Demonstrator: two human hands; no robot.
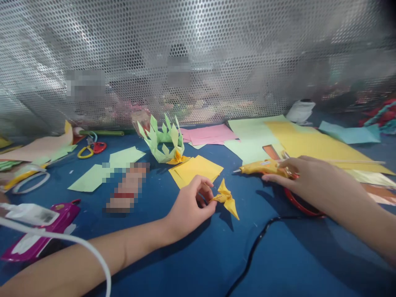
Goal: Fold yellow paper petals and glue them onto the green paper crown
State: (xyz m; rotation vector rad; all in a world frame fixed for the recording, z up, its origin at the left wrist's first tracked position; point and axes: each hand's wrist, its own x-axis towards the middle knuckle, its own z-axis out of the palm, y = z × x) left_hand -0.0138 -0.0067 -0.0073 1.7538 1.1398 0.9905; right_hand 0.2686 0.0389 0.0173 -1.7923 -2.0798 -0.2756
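Folded yellow paper (pixel 227 198) pinched in closed left fingers (pixel 206 194); right fingers (pixel 280 175) wrap the glue gun (pixel 262 167) loosely

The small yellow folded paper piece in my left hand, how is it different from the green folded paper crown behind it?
The yellow folded piece is small and winged, pinched in the left hand fingers; the green crown is larger, a spiky ring standing free on the table. The yellow piece is one unit; the crown joins many. Both are folded paper.
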